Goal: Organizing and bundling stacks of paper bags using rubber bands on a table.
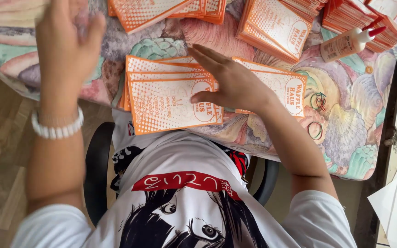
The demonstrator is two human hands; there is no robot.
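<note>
**A:** What takes up most of the view?

**B:** A table under a pastel cloth printed with seashells (359, 119), seen from above a seated person in a white printed T-shirt (184, 197). Beyond the hands, along the far edge, sit several stacks of orange-and-white printed cards (274, 27).

**A:** And where is the pile being handled?

**B:** A fanned stack of the same orange-bordered cards (164, 103) lies at the near table edge, directly under and to the left of the right hand (233, 85). That hand lies flat, fingers straight and together, palm pressing on the cards' right end; it clasps nothing. Another card (290, 92) pokes out from beneath its wrist on the other side.

**A:** The left hand?

**B:** The left hand (67, 43) is lifted above the cloth, well to the left of the fanned stack, blurred. Its fingers look loosely spread, and I see nothing in it. A white beaded bracelet (56, 128) circles that wrist.

**A:** Anything smaller?

**B:** Far right of the pressing hand, a glue bottle with a red nozzle (350, 43) lies on its side near the far stacks. Closer, just past the right forearm, a few rubber bands (317, 117) lie on the cloth.
</note>
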